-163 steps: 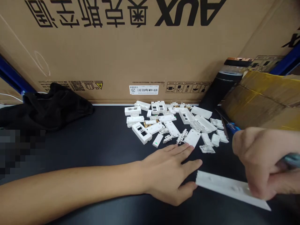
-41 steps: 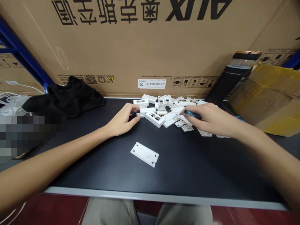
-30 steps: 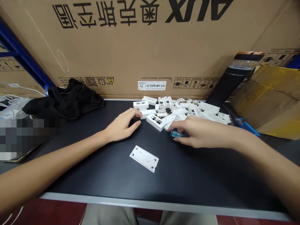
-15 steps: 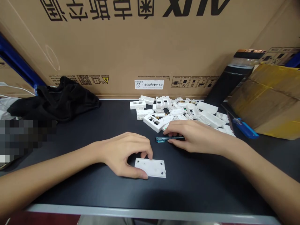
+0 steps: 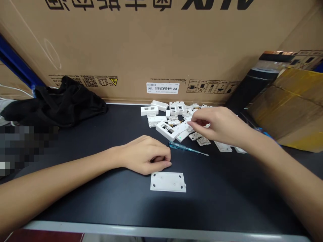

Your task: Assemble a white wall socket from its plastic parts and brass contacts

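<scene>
My left hand point(image 5: 148, 156) rests on the dark table with its fingers curled in, thumb tip close to the forefinger; I see nothing in it. Just in front of it lies a flat white plastic plate point(image 5: 168, 182) with a hole near each corner. My right hand point(image 5: 218, 126) is over a pile of white plastic parts, fingers bent and thumb a little apart, its tips by a white housing piece point(image 5: 182, 127). No held thing shows there. Between the hands lies a screwdriver point(image 5: 183, 147) with a clear blue handle, its shaft pointing right.
White switch-like housings point(image 5: 166, 131) and small parts lie heaped at the back. A large cardboard box point(image 5: 126, 50) stands behind them. Black cloth point(image 5: 68, 104) lies at the left; a black roll point(image 5: 252, 84) and a taped carton point(image 5: 290, 111) stand at the right.
My right hand has let go of the screwdriver and moved up and right to the pile. My left hand has released the white plate and drawn its fingers closed above it.
</scene>
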`<control>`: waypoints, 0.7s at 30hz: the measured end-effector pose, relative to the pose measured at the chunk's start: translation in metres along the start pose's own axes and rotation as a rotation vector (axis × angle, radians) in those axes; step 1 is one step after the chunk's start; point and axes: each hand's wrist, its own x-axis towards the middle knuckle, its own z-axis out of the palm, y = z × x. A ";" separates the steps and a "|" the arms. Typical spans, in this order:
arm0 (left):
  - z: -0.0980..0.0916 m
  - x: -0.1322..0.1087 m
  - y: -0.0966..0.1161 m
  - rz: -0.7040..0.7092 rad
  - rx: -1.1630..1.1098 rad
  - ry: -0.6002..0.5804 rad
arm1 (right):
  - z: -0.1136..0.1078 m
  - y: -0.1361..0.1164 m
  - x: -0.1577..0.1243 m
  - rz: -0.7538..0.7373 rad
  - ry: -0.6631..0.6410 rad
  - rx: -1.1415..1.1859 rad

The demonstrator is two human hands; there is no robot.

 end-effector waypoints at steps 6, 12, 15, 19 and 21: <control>0.002 -0.003 0.000 0.048 0.111 0.014 | 0.011 0.004 -0.015 -0.059 0.094 0.001; 0.001 -0.003 -0.001 0.037 0.144 0.058 | 0.010 -0.011 -0.019 -0.119 0.028 0.143; 0.000 -0.003 0.001 0.156 0.110 0.043 | 0.015 -0.015 -0.018 -0.134 -0.007 0.142; 0.001 -0.005 0.003 0.290 0.157 0.040 | 0.020 -0.008 -0.019 -0.140 0.034 0.128; 0.002 -0.005 0.003 0.300 0.173 0.044 | 0.021 -0.002 -0.020 -0.126 0.029 0.117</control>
